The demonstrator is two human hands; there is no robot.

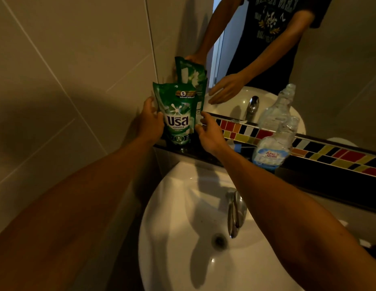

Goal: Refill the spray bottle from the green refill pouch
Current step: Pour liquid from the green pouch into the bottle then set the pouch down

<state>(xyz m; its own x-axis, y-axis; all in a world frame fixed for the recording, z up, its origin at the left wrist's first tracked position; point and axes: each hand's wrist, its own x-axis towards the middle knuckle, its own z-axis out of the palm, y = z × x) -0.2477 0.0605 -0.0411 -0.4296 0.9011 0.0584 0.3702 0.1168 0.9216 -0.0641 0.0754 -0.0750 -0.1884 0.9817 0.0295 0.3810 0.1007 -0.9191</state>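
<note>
Two hands reach a green pouch (178, 116) on a dark ledge (206, 153), frame centre.
Left hand (150, 120) grips the pouch's side; right hand (208, 133) is spread beside it, contact unclear. Clear bottle (274, 147), right, has no visible sprayer. White sink (183, 238) and tap (235, 211) below; mirror (329, 70) doubles everything.

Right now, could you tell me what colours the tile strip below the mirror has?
Red, yellow, orange, black and white tile strip, in the head view.

Single head-worn wide-angle view, looking forward and steeply down over a white washbasin (183, 206), close above both forearms, facing a tiled corner and a mirror (340, 59) reflecting the same scene from opposite
</note>
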